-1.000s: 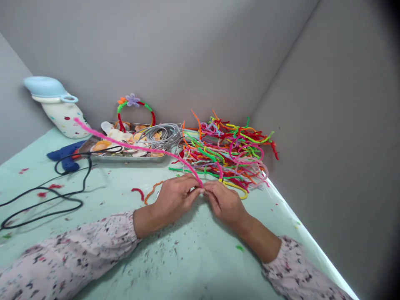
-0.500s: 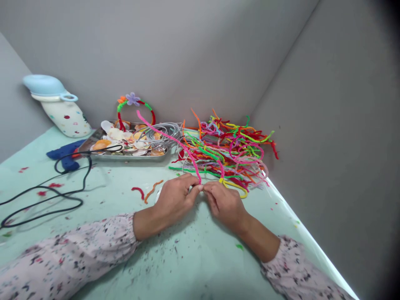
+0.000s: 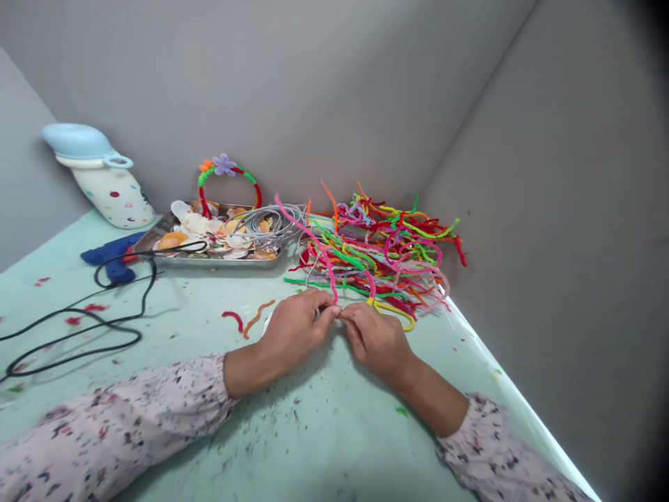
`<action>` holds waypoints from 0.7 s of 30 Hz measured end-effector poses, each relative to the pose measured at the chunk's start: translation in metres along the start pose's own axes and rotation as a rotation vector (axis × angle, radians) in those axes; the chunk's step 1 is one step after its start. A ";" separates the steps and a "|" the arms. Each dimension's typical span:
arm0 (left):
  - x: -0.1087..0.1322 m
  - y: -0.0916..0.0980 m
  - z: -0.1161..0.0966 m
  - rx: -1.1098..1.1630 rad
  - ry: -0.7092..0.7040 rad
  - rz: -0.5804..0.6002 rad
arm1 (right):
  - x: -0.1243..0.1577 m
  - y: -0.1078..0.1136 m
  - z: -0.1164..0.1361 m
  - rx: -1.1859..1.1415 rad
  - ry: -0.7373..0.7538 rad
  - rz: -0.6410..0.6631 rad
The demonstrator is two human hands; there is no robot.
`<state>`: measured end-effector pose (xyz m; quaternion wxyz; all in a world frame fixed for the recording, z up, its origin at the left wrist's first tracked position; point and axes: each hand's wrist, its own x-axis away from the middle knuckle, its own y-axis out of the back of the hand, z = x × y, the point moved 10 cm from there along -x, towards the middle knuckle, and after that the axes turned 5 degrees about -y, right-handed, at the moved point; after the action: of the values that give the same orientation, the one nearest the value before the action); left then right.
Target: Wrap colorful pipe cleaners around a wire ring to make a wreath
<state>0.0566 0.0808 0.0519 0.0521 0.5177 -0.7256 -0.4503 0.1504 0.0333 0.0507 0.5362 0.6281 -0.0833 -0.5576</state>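
My left hand (image 3: pixel 302 324) is closed, its thumb and forefinger pinching the lower end of a long pink pipe cleaner (image 3: pixel 315 240). The free part of that pipe cleaner rises up and leans left. Fingertip to fingertip with it, my right hand (image 3: pixel 379 343) is also pinched shut over the table. Behind the right hand's knuckles show a yellow pipe cleaner loop (image 3: pixel 400 312) and a short pink piece (image 3: pixel 371 282) joined near its left end. My fingers hide the spot where the pieces meet.
Multicoloured pipe cleaners (image 3: pixel 366 244) lie heaped beyond my hands. To the left stand a metal tray (image 3: pixel 224 263) of shells and grey wire, a decorated hoop (image 3: pixel 256 187), a blue glue gun (image 3: pixel 112 254) with a black cord (image 3: pixel 133 338), and a tilted bottle (image 3: pixel 112 195). Walls enclose the back and right.
The free end of the pink pipe cleaner has swung to the right and stands steeper. Both hands keep their pinch in nearly the same place.
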 end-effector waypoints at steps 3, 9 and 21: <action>0.002 0.001 0.000 0.046 -0.017 -0.034 | -0.001 0.002 -0.010 -0.048 -0.098 -0.024; 0.009 0.005 -0.012 0.069 -0.207 -0.108 | 0.000 0.006 -0.019 -0.143 -0.214 -0.059; 0.017 0.016 -0.031 -0.051 -0.453 -0.187 | 0.001 0.008 -0.018 -0.209 -0.241 -0.068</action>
<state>0.0542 0.0498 0.0752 -0.1408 0.4670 -0.6561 -0.5759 0.1688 0.0401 0.0530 0.5657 0.4999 -0.0674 -0.6523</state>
